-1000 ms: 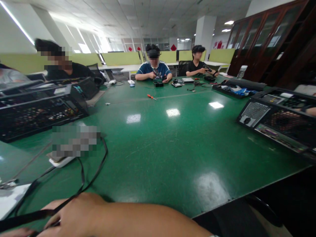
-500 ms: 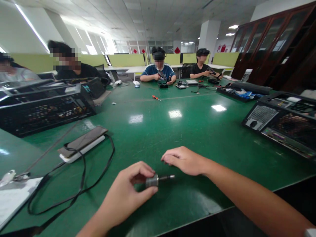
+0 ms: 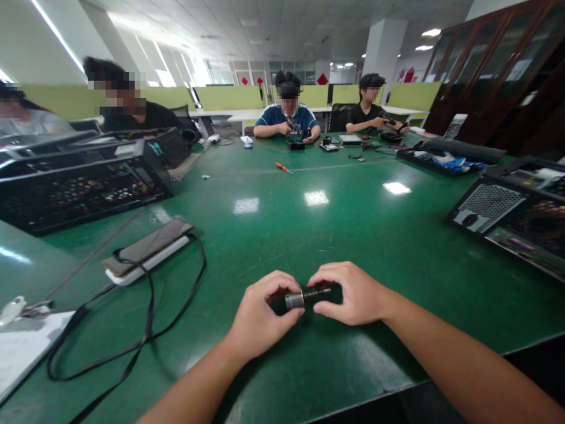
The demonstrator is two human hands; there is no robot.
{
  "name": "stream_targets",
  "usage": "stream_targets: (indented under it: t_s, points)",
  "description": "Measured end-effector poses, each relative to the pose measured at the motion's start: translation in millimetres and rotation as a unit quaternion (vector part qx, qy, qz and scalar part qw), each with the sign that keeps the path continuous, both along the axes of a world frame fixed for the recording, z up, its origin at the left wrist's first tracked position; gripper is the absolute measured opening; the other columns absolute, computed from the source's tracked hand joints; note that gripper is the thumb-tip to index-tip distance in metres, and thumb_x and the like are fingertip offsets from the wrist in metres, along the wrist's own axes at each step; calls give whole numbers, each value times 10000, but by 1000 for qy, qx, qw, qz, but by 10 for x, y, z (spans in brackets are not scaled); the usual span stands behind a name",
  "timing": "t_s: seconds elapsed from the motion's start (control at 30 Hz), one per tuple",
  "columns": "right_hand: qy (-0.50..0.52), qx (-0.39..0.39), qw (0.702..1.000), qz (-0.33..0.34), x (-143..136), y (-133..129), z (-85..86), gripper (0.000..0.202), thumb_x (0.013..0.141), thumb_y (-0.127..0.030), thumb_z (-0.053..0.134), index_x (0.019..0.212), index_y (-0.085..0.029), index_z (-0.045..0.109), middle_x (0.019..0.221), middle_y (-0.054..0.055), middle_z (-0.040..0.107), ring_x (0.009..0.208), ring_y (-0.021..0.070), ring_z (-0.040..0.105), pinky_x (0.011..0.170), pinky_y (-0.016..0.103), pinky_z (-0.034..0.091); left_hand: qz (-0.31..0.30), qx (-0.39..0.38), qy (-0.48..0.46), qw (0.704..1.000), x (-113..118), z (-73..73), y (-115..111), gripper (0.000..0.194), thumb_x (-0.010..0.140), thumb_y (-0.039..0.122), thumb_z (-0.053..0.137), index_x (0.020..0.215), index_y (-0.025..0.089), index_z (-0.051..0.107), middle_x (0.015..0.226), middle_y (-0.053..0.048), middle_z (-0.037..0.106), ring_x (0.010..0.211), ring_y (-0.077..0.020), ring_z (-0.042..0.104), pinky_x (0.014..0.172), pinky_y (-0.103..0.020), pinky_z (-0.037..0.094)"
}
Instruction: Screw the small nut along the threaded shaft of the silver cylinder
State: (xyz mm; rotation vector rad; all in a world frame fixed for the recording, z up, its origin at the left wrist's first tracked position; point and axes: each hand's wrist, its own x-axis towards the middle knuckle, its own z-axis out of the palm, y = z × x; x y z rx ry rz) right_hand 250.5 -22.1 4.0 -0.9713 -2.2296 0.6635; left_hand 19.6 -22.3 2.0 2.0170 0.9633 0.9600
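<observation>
My left hand (image 3: 259,315) grips a small motor (image 3: 295,300) by its silver cylindrical body, thumb below and fingers above. A dark, threaded-looking shaft (image 3: 315,292) with a paler tip sticks out to the right. Around that shaft my right hand (image 3: 356,295) curves in a wide C, with thumb and fingers apart. Its fingertips are very near the shaft; whether they touch it, I cannot tell. Both hands are above the near part of the green table (image 3: 273,235).
To the left lie a white power strip (image 3: 152,262) with a grey-brown slab on it, a black cord (image 3: 152,306) and a paper (image 3: 33,347). Open computer cases stand left (image 3: 79,188) and right (image 3: 498,206). An orange screwdriver (image 3: 282,168) lies beyond; several people sit around the table.
My left hand has moved the motor right and away from me. My right hand has turned from beyond the shaft to curve around it with the fingers apart.
</observation>
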Motion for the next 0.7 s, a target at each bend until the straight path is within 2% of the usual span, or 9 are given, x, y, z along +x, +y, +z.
stream_targets:
  t_s: [0.23, 0.4, 0.7]
  points:
    - [14, -5, 1000, -16, -42, 19, -58, 126, 805, -242, 717, 916, -185, 735, 845, 31, 743, 753, 164, 670, 735, 274, 475, 12, 9, 20, 1000, 11, -36, -25, 220, 747, 162, 753, 959, 215, 732, 976, -53, 724, 893, -208, 703, 749, -300, 578]
    - [22, -7, 1000, -18, -47, 18, -64, 119, 802, -230, 729, 910, -181, 740, 837, 24, 742, 743, 149, 667, 725, 257, 470, 27, 34, 39, 998, 11, -56, -14, 232, 742, 165, 773, 967, 215, 743, 968, -48, 743, 892, -208, 712, 780, -305, 580]
    - [30, 4, 999, -10, -50, 45, -116, 107, 793, -228, 746, 884, -174, 728, 809, 14, 729, 712, 135, 646, 701, 241, 452, 8, 70, 23, 997, 2, -47, 0, 217, 750, 147, 779, 957, 212, 762, 951, -42, 755, 878, -190, 714, 822, -298, 562]
